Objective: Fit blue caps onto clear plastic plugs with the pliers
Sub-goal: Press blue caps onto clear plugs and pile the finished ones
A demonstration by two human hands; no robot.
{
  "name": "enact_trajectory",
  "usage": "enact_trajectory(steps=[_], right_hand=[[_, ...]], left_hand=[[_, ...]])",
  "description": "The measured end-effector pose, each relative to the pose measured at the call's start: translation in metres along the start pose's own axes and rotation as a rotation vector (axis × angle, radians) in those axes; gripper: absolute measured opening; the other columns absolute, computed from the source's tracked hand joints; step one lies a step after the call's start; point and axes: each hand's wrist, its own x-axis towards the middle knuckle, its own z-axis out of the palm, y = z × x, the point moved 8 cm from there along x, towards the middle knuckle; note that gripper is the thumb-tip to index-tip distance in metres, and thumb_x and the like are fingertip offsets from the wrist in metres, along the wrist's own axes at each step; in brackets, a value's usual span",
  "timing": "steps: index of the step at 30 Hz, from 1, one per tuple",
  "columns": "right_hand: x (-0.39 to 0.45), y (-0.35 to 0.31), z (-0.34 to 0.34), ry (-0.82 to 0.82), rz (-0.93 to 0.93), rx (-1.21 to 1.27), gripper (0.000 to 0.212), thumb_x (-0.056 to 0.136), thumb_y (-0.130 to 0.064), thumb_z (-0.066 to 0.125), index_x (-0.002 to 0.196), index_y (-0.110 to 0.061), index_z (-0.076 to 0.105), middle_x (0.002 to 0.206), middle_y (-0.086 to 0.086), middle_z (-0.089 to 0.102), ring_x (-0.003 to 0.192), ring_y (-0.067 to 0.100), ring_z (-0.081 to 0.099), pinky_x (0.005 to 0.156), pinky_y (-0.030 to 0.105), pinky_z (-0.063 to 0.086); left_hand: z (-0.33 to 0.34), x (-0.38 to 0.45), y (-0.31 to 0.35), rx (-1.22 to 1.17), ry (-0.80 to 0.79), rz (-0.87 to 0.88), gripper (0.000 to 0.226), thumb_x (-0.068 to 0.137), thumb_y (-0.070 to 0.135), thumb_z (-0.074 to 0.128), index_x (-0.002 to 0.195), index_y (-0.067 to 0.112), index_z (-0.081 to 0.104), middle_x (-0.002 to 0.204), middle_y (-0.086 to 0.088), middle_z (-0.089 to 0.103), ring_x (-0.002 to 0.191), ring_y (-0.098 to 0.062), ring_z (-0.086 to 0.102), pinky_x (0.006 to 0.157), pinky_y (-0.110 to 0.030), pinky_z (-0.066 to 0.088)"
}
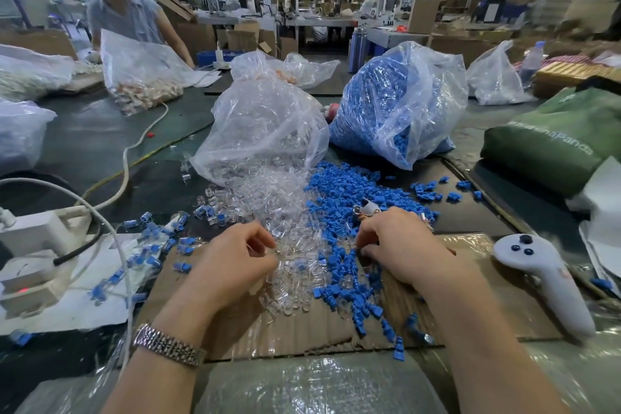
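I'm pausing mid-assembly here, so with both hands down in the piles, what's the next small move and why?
Probably pinch one plug free of the clear plugs with the left hand: its fingers curl at that pile, though whether they hold one yet is unclear. The right hand already grips the pliers beside the blue caps, so a plug seems the missing piece.

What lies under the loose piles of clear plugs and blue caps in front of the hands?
A flattened cardboard sheet lies under the near clear plugs and blue caps. Farther back, the piles hide what is beneath them.
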Motion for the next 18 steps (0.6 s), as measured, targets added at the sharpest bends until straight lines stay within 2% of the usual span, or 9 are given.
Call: enact_trajectory(steps=[2, 4, 6, 8, 10, 12, 15, 18], right_hand=[[-0.001, -0.002, -0.001, 0.016, -0.005, 0.004, 0.009, 0.096, -0.031, 0.069, 0.103, -0.027, 0.073, 0.107, -0.005, 0.07, 0.107, 0.018, 0.059, 0.099, 0.04, 0.048], [-0.002, -0.002, -0.005, 0.082, -0.004, 0.06, 0.006, 0.099, -0.029, 0.064, 0.1, -0.024, 0.067, 0.104, -0.005, 0.066, 0.096, 0.015, 0.059, 0.088, 0.034, 0.05], [-0.002, -0.001, -0.011, 0.161, -0.003, 0.165, 0.004, 0.101, -0.027, 0.059, 0.097, -0.025, 0.06, 0.101, -0.006, 0.059, 0.089, 0.011, 0.056, 0.08, 0.028, 0.045], [-0.002, -0.002, -0.015, 0.211, -0.022, 0.248, 0.005, 0.1, -0.025, 0.061, 0.096, -0.025, 0.059, 0.098, -0.007, 0.058, 0.087, 0.008, 0.056, 0.079, 0.026, 0.044], [-0.002, -0.004, -0.017, 0.235, -0.037, 0.372, 0.009, 0.097, -0.022, 0.069, 0.091, -0.024, 0.062, 0.092, -0.008, 0.064, 0.082, 0.006, 0.065, 0.08, 0.027, 0.053], [-0.003, -0.004, -0.017, 0.227, -0.034, 0.556, 0.012, 0.092, -0.017, 0.075, 0.086, -0.023, 0.068, 0.084, -0.007, 0.07, 0.074, 0.005, 0.072, 0.078, 0.028, 0.061], [-0.003, -0.005, -0.011, 0.178, -0.031, 0.761, 0.013, 0.09, -0.01, 0.076, 0.089, -0.024, 0.074, 0.082, -0.004, 0.076, 0.077, 0.003, 0.074, 0.081, 0.026, 0.062], [-0.003, -0.01, -0.01, 0.159, -0.074, 0.878, 0.017, 0.091, -0.003, 0.073, 0.096, -0.018, 0.078, 0.088, -0.002, 0.078, 0.083, 0.006, 0.075, 0.084, 0.022, 0.06]], left_hand=[[0.001, 0.001, -0.002, 0.036, -0.01, 0.004, 0.012, 0.085, 0.023, 0.075, 0.092, 0.029, 0.067, 0.089, 0.008, 0.067, 0.078, -0.004, 0.062, 0.064, -0.013, 0.042], [-0.001, 0.001, -0.002, 0.058, 0.016, 0.004, 0.009, 0.086, 0.026, 0.076, 0.088, 0.031, 0.069, 0.087, 0.009, 0.068, 0.075, -0.002, 0.062, 0.06, -0.011, 0.041], [-0.002, 0.001, -0.002, 0.077, 0.037, 0.006, 0.008, 0.085, 0.032, 0.079, 0.086, 0.032, 0.071, 0.086, 0.012, 0.068, 0.076, -0.001, 0.062, 0.06, -0.011, 0.04], [-0.002, 0.001, -0.001, 0.1, 0.047, 0.012, 0.01, 0.084, 0.037, 0.081, 0.085, 0.033, 0.071, 0.086, 0.014, 0.068, 0.077, 0.001, 0.061, 0.061, -0.011, 0.039], [-0.004, 0.001, -0.001, 0.079, 0.076, 0.007, 0.01, 0.084, 0.036, 0.081, 0.082, 0.032, 0.072, 0.08, 0.014, 0.069, 0.074, 0.003, 0.062, 0.059, -0.009, 0.04], [-0.009, 0.002, -0.005, -0.022, 0.127, -0.02, 0.009, 0.086, 0.029, 0.08, 0.081, 0.028, 0.072, 0.076, 0.011, 0.072, 0.071, -0.001, 0.067, 0.06, -0.01, 0.047], [-0.013, 0.002, -0.011, -0.305, 0.158, -0.084, 0.007, 0.088, 0.022, 0.078, 0.086, 0.018, 0.073, 0.073, 0.001, 0.075, 0.064, -0.009, 0.071, 0.057, -0.018, 0.057], [-0.004, 0.002, -0.009, -0.594, 0.053, -0.121, 0.01, 0.086, 0.017, 0.078, 0.094, 0.011, 0.074, 0.083, -0.006, 0.078, 0.072, -0.018, 0.074, 0.067, -0.028, 0.062]])
